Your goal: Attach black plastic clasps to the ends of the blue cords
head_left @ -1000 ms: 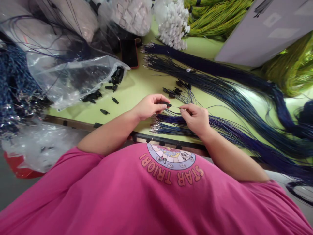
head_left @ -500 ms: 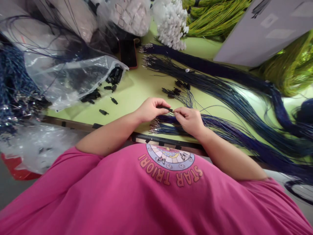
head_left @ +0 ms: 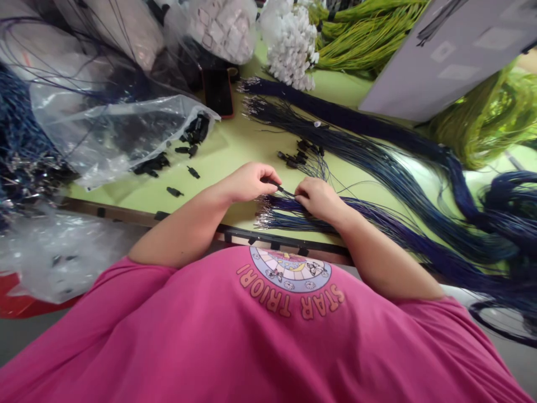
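Note:
Between the thumb and fingers of my left hand (head_left: 251, 182) is a small black connector housing (head_left: 272, 183). A thin wire (head_left: 287, 193) runs from its right end to my right hand (head_left: 318, 197), whose fingers are pinched on the wire. Under both hands lies a bundle of dark blue wires (head_left: 302, 221) with bare metal terminals (head_left: 263, 214) at its left end. Just beyond my right hand, several black connectors (head_left: 296, 157) with wires attached rest in a small pile. Loose black connectors (head_left: 174, 191) lie to the left of my left hand.
A clear plastic bag (head_left: 126, 134) spills black connectors (head_left: 197, 130) on the green table (head_left: 226, 148). Behind are a phone (head_left: 218, 94), white connectors (head_left: 290, 47), yellow-green wires (head_left: 373, 33) and a pale panel (head_left: 423, 67). More dark wire bundles (head_left: 361, 140) stretch to the right.
My hands have moved apart slightly, and a length of wire now shows between the connector housing and my right hand. My left hand has shifted left with the housing.

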